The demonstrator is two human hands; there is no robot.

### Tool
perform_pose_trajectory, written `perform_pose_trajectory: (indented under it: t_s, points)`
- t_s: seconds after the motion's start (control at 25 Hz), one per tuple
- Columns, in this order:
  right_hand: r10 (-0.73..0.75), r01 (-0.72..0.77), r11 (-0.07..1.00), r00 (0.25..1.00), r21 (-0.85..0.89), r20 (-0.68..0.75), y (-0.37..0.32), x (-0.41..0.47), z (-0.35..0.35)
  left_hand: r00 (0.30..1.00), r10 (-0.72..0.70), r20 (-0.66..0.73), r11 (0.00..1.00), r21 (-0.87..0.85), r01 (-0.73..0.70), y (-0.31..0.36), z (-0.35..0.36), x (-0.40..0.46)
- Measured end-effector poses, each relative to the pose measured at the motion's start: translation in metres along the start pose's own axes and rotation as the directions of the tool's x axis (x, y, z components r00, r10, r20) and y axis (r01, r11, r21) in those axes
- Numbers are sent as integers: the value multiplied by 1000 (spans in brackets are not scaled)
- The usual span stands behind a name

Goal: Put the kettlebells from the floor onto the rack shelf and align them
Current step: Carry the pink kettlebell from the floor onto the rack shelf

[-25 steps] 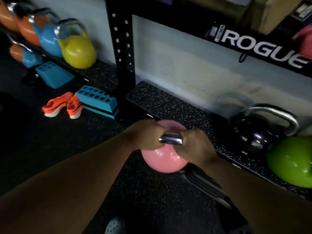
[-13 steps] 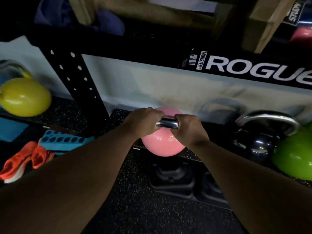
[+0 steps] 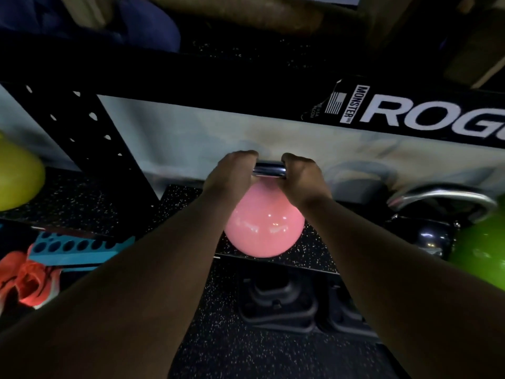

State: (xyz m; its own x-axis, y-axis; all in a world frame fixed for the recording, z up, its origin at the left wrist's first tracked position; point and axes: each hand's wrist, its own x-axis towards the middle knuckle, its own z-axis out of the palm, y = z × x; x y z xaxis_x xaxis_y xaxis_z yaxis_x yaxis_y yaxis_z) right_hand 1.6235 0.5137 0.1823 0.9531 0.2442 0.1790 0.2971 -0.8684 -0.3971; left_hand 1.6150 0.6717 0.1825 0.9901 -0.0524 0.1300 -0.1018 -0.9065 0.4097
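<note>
pink kettlebell (image 3: 264,228) over rack shelf (image 3: 314,248), two-hand grip

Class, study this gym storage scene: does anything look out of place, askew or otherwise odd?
One thing stands out: a pair of orange shoes lies loose on the floor at lower left beside a blue block with holes, among weights storage. The pink kettlebell, gripped by left hand and right hand, looks upright.

Dim gym light leaves the floor (image 3: 246,351) and upper shelf in deep shadow; small highlights glint on the pink kettlebell (image 3: 264,231) and its chrome handle (image 3: 269,170). Wide-angle distortion bends the rack beam (image 3: 246,75), and the edges are soft and blurred.
</note>
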Motion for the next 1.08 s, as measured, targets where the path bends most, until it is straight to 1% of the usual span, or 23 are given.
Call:
perform_pose_trajectory:
  t_s: [0.08,0.2,0.28,0.32,0.4,0.48,0.6,0.64,0.72,0.8,0.84,0.96,1.04,1.08]
  points:
    - [-11,11,1000,1000,-15,1,0,6,2,1000,-21,14,999,35,20,1,-3,4]
    - [-15,16,999,1000,-36,15,0,7,2,1000,-9,26,999,41,8,1,-5,5]
    - [1,2,998,998,-56,56,1,7,-2,999,-3,37,998,60,0,4,-7,4]
    - [6,1,997,996,-78,88,-1,7,-5,999,-11,39,999,53,9,5,-9,3]
    - [-9,32,990,987,-138,159,-2,6,-15,996,-47,70,998,-29,49,6,-12,1]
    - [-116,156,964,975,-214,188,-9,1,-25,994,-66,90,993,-94,74,3,-13,-11]
    - [-339,369,894,928,-253,154,-30,-12,-31,989,-147,8,983,-113,147,-16,-17,-44]
    - [-397,428,866,903,-259,163,-40,-19,-29,982,-190,-9,977,-101,188,-26,-20,-60]
    - [-480,531,801,846,-278,233,-60,-31,-21,968,-252,-8,967,-36,252,-47,-29,-92]
    - [-555,635,728,767,-258,323,-88,-46,-4,944,-330,-26,943,35,330,-73,-40,-137]
    - [-587,678,695,728,-239,354,-104,-55,6,924,-382,-37,923,40,383,-86,-44,-163]
    - [-679,785,601,602,-152,421,-163,-92,42,814,-579,-43,815,-2,580,-125,-54,-260]
    - [-748,855,512,491,-81,447,-205,-126,67,717,-696,-30,717,1,697,-145,-56,-337]
    - [-784,887,460,428,-41,450,-224,-142,78,658,-752,-41,658,-10,753,-153,-56,-373]
